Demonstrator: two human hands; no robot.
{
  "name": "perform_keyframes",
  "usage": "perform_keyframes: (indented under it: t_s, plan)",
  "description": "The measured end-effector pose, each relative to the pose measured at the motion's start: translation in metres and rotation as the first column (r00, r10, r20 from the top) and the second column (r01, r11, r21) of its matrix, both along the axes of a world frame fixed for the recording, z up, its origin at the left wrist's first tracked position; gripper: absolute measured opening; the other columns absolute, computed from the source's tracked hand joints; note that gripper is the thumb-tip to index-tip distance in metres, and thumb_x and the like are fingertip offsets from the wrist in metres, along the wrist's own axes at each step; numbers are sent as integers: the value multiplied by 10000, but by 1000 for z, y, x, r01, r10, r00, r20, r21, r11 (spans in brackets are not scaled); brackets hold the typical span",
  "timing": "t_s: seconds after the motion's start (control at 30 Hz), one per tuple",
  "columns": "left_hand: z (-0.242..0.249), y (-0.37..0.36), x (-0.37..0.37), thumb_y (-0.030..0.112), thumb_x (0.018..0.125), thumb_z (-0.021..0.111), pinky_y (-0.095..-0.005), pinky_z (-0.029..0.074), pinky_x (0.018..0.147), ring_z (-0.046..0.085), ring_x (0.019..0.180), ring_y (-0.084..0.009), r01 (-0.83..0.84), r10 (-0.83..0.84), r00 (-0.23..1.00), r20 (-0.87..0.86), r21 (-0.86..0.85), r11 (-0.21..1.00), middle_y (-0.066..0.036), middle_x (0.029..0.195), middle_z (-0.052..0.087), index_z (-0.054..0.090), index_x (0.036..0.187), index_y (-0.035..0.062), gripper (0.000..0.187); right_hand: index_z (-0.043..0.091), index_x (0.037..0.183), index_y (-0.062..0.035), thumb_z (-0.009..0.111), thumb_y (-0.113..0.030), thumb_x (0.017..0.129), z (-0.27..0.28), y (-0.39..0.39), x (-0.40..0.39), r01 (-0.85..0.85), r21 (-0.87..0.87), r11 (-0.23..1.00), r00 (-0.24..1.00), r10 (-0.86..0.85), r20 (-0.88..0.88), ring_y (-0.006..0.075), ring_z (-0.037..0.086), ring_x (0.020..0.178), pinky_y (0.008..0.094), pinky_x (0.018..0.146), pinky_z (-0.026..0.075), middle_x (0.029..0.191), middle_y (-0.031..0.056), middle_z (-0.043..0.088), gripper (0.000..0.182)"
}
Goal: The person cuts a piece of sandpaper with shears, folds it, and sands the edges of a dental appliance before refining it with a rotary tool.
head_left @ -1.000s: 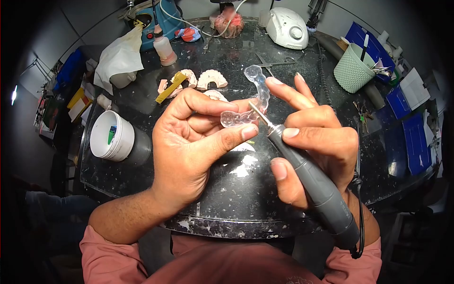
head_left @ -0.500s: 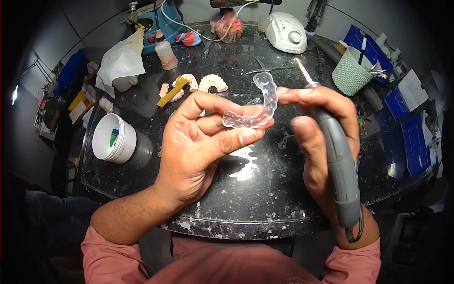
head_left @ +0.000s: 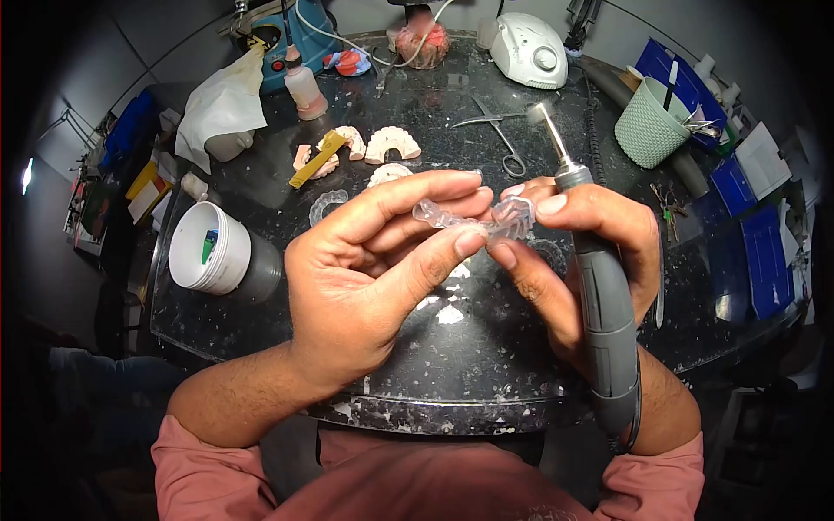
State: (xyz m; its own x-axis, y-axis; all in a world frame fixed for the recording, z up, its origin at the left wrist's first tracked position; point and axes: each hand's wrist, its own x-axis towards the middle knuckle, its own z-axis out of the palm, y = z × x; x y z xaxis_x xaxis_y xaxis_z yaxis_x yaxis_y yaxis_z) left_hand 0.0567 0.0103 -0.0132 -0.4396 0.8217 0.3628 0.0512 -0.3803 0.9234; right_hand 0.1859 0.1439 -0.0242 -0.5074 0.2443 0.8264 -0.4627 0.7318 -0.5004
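My left hand (head_left: pixel 356 278) pinches one side of a clear dental aligner (head_left: pixel 512 217) between thumb and fingers, above the middle of the table. My right hand (head_left: pixel 608 217) has its fingertips on the aligner's other side. That same hand keeps a grey rotary handpiece (head_left: pixel 610 304) against its palm, the metal bur end tilted up and away from the aligner. Beyond my left hand lie several plaster dental models (head_left: pixel 393 146), one partly hidden by my fingers. Another clear aligner (head_left: pixel 325 207) rests by my left knuckles.
Scissors (head_left: pixel 497 130) lie beyond my hands. A white tub (head_left: pixel 233 260) stands at left, a green woven cup (head_left: pixel 647 130) of tools at right. Further back are a white control box (head_left: pixel 526 54), a bottle (head_left: pixel 306 94) and a blue machine (head_left: pixel 308 39). Keys (head_left: pixel 667 211) lie at right.
My right hand has moved left and taken hold of the aligner's right side, the handpiece still in it. The aligner has tilted from upright to flatter. The scissors now show more fully.
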Motion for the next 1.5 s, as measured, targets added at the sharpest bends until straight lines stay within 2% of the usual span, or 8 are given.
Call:
perform_keyframes:
  t_s: [0.4,0.63,0.77,0.87,1.0,1.27,1.33,1.5]
  plan:
    - [3,2,-6,255,1026,449,-366,555,928,601,1161,-274,187,-180,976,120,-59,980,-215,1262,580,500,1298,-78,434,448,1163,-65,651,95,839,6,-2,6,71,-198,978,994,-53,93,192,632,953,313,868,486,1000,104,583,414]
    - [-14,9,-29,326,1059,366,-236,413,596,496,687,-110,-191,191,982,3,17,982,-6,698,484,492,743,90,414,434,1192,-74,613,70,884,14,-9,6,-23,-491,871,993,77,91,196,648,954,300,853,501,978,89,583,385]
    - [-13,7,-29,193,1030,425,-208,396,516,513,651,-127,226,-332,839,431,279,933,-39,750,503,497,839,81,233,499,1124,-7,681,107,822,7,-7,0,-99,-510,855,995,95,-35,152,656,916,289,819,560,1010,111,603,370]
    - [2,16,4,-74,829,399,-274,511,631,599,761,-219,-252,210,923,323,93,963,-148,1020,532,498,993,-15,200,499,1122,-12,679,107,824,6,-9,2,-67,-524,849,997,73,-10,147,656,918,279,815,560,1025,111,600,367]
    - [-4,0,-15,28,868,368,-282,402,518,437,515,-157,-56,58,994,98,-24,998,-96,563,461,418,660,39,214,504,1123,-18,677,105,827,2,-6,-1,-90,-506,858,996,92,-21,140,649,926,274,819,557,1035,106,599,365]
    - [-14,5,-21,202,1025,444,-231,450,594,554,691,-120,304,-349,856,380,175,937,-61,755,533,508,904,28,221,525,1148,-44,690,55,846,0,-6,-1,-95,-497,863,995,101,-13,121,639,935,262,816,551,1022,79,614,359]
    - [5,11,8,111,997,502,-265,524,702,595,835,-138,-83,82,974,212,-5,997,-101,935,583,539,1080,-9,151,525,1150,-44,692,52,846,2,-7,0,-96,-506,857,995,102,-16,120,637,935,260,813,551,1021,80,614,359]
    - [-9,2,-3,21,927,620,-275,471,936,589,1104,-150,40,-41,998,54,15,999,-117,1219,611,565,1260,-53,345,518,1151,-19,673,52,862,2,-9,-1,-136,-590,796,986,167,-2,130,639,933,246,797,554,1021,92,613,336]
